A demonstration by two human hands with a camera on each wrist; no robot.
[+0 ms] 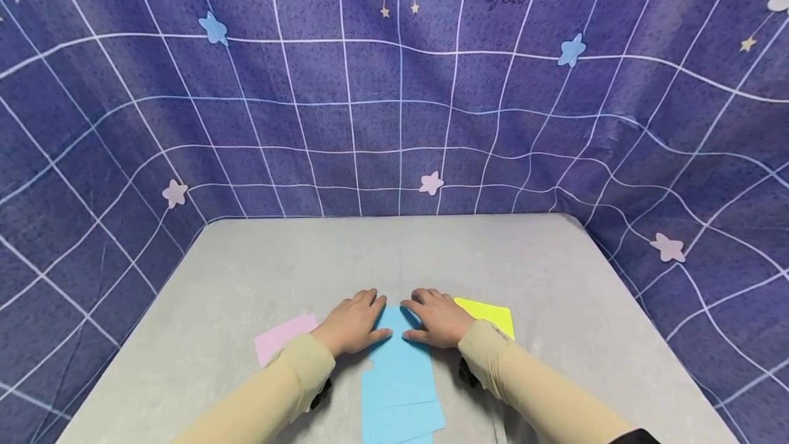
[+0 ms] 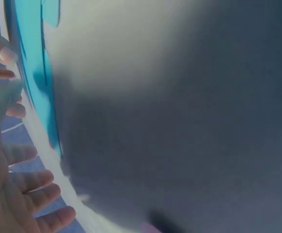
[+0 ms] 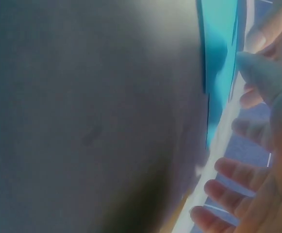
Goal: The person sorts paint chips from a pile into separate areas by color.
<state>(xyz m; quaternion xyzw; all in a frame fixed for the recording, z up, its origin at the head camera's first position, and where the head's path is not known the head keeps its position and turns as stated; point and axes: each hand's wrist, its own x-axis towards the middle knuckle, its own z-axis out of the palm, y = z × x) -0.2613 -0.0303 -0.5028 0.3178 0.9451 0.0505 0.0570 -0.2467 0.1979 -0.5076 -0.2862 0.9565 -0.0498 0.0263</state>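
Observation:
Several light-blue paper cards (image 1: 403,382) lie overlapping in an uneven column on the grey table, running toward the person. At the column's far end, my left hand (image 1: 350,324) is over its left side and my right hand (image 1: 440,321) over its right side. The thumbs point inward at each other across the blue. In the left wrist view the left fingers (image 2: 41,199) are spread and relaxed, with nothing gripped. Likewise the right fingers (image 3: 233,194) extend loosely in the right wrist view, the thumb close over the blue cards (image 3: 218,53).
Pink cards (image 1: 286,338) lie left of the left hand, partly covered by its sleeve. A yellow card (image 1: 490,314) shows behind the right wrist. The grey tabletop (image 1: 394,252) meets a purple gridded curtain (image 1: 370,122) at the back and sides.

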